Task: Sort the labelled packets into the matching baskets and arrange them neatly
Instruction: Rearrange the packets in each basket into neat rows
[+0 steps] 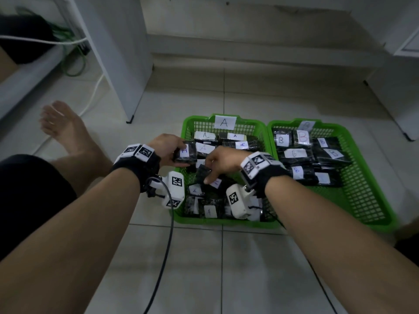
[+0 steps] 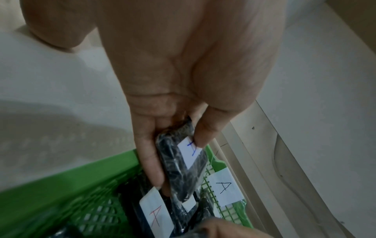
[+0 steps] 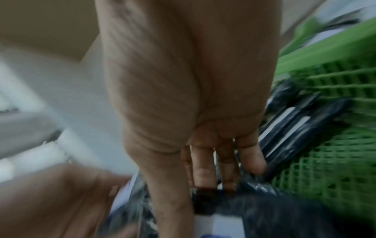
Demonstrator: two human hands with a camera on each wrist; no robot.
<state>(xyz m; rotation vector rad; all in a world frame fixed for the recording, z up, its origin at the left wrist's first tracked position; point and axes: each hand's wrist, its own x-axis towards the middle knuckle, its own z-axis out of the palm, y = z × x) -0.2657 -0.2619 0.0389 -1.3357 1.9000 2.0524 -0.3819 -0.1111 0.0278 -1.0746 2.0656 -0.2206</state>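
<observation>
Two green baskets sit side by side on the tiled floor. Basket A [image 1: 226, 223] carries a paper tag "A" [image 1: 224, 122] and holds several black packets with A labels, some neatly laid at the back and others jumbled at the front. Basket B [image 1: 367, 205] holds rows of B packets [image 1: 294, 152]. My left hand [image 1: 175, 152] grips a black A packet [image 1: 186, 152] [image 2: 183, 165] over basket A's left side, thumb on its label. My right hand [image 1: 209, 172] pinches another black packet [image 1: 202, 174] [image 3: 264, 214] in the middle of basket A; that view is blurred and the label unreadable.
A bare foot [image 1: 61, 125] and leg lie on the floor left of basket A. A white furniture panel [image 1: 127, 75] stands behind, with white and green cables [image 1: 77, 64] beside it. A low white ledge [image 1: 272, 62] runs behind the baskets.
</observation>
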